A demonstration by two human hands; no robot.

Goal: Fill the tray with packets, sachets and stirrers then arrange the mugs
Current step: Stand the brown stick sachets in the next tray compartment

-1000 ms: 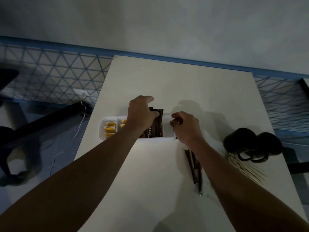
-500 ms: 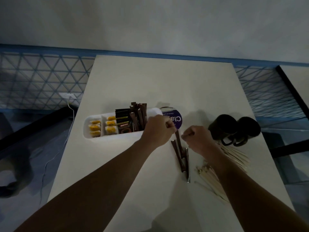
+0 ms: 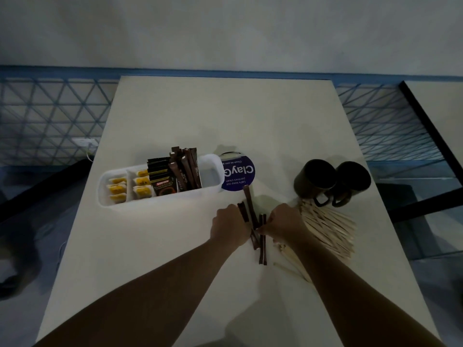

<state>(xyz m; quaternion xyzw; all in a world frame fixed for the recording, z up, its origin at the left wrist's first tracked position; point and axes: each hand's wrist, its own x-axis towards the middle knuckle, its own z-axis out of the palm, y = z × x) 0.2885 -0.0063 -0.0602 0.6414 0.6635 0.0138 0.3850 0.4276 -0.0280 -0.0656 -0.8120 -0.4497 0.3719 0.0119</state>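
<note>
A pale worktop [image 3: 250, 116] stands against a grey wall, with blue lattice [image 3: 50, 116] on both sides. At the centre, the left hand [image 3: 229, 227] and the right hand [image 3: 283, 222] close from 9 and 3 o'clock on a small heap of loose sachets [image 3: 251, 214], brown sticks lying roughly lengthwise from 12 to 6 o'clock. Both hands are clenched knuckles-up on the sticks: the left grips those at its side, and the right pinches one at its fingertips. The inner fingertips are hidden.

The step in hand appears to be gathering these sticks into one bundle. It is best done by squaring their ends together before lifting, so that none slides out and they stand cleanly once placed.

At 10 o'clock from the hands lies the white tray [image 3: 150, 202]. It holds, from 9 to 3 o'clock, yellow tea packets [image 3: 117, 189], black coffee packets [image 3: 162, 182] and upright sachets [image 3: 185, 169]; its end compartment is bare. A round purple label [image 3: 240, 174] lies just beside that end. Wooden stirrers [image 3: 328, 226] fan out at 3 o'clock, touching the right wrist, and two dark mugs [image 3: 315, 179] stand at 2 o'clock, not yet arranged.
</note>
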